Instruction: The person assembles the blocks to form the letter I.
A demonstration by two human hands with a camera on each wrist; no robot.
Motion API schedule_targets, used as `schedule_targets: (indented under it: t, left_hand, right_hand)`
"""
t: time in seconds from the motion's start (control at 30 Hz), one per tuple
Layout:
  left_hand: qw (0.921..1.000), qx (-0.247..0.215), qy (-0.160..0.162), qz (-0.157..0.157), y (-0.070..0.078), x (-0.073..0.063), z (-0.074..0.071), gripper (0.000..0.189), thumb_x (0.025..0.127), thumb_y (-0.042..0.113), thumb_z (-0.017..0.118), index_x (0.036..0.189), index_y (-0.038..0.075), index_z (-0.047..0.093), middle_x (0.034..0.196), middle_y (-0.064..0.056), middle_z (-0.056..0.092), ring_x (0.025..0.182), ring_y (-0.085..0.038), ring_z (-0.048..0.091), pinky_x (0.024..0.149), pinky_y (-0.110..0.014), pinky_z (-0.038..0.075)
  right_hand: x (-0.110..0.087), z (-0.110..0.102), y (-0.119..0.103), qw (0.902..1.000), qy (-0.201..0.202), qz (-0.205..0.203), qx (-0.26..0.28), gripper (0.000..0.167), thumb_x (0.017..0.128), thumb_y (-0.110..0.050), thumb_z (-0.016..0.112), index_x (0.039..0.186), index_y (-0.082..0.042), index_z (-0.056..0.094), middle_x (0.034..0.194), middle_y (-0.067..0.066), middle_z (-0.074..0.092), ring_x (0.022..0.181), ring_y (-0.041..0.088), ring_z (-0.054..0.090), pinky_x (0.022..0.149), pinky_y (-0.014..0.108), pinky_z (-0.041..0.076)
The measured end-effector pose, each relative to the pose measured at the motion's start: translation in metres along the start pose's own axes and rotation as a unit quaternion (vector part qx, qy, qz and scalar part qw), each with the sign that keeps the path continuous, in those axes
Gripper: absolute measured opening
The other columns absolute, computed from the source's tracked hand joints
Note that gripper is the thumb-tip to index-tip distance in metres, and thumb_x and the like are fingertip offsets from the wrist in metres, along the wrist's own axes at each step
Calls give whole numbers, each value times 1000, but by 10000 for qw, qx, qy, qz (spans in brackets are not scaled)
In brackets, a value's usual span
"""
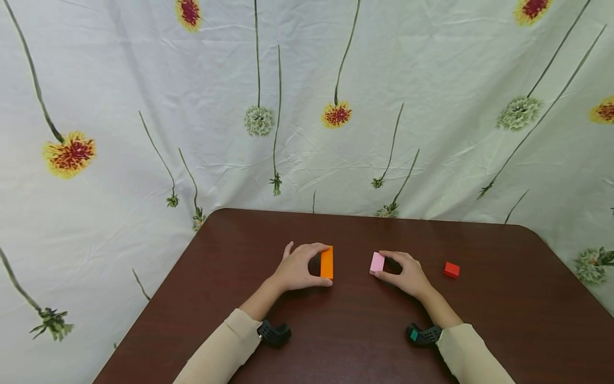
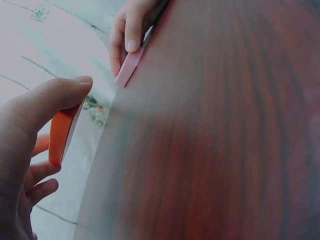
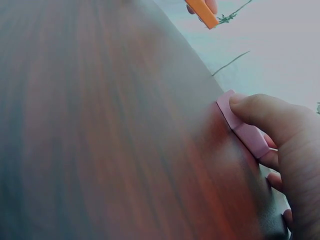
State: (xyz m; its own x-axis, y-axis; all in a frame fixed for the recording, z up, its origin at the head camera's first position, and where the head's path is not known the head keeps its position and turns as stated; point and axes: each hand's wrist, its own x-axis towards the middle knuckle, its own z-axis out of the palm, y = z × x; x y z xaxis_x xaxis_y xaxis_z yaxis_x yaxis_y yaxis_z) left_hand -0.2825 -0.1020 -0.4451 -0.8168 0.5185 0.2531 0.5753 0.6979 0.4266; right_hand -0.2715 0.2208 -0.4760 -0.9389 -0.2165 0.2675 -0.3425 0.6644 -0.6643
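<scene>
My left hand (image 1: 299, 269) pinches an orange rectangular block (image 1: 326, 262) by its two ends, thumb on the near end and fingers on the far one. Background shows around that block in the left wrist view, so it looks raised from the tabletop. Across a gap to the right, my right hand (image 1: 406, 274) holds a pink block (image 1: 377, 263) between thumb and fingers. A line crosses the pink block (image 3: 243, 129) in the right wrist view; whether it is one piece or two I cannot tell. It seems to rest on the table.
A small red block (image 1: 451, 270) lies on the dark brown table (image 1: 355, 330), right of my right hand. Behind the table's far edge hangs a white cloth (image 1: 307, 64) printed with flowers. Black bands (image 1: 274, 334) sit at both wrists.
</scene>
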Motion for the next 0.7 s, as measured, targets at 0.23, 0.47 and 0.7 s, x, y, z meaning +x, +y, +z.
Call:
schedule_targets:
  t: [0.23, 0.47, 0.7]
  left_hand:
    - [10000, 1, -64, 36, 7, 0, 4, 81, 74, 61, 75, 143, 26, 49, 144, 6, 49, 132, -20, 42, 109, -67, 8]
    - [9999, -57, -127, 96, 14, -1, 7, 81, 75, 61, 74, 144, 27, 49, 145, 4, 48, 134, -21, 40, 108, -66, 9]
    - [9997, -79, -212, 95, 19, 0, 10, 81, 75, 60, 75, 144, 26, 48, 144, 5, 49, 133, -21, 41, 109, -66, 9]
  right_hand:
    - [0, 0, 0, 10000, 17, -30, 27, 59, 82, -34, 78, 133, -10, 61, 133, 18, 56, 126, 40, 44, 99, 62, 35]
    - [0, 0, 0, 10000, 10, 15, -4, 60, 82, -36, 78, 134, -11, 61, 134, 18, 55, 127, 40, 43, 99, 63, 34]
    - [0, 0, 0, 10000, -15, 33, -14, 60, 83, -36, 78, 134, -10, 61, 134, 18, 55, 127, 41, 43, 99, 64, 34]
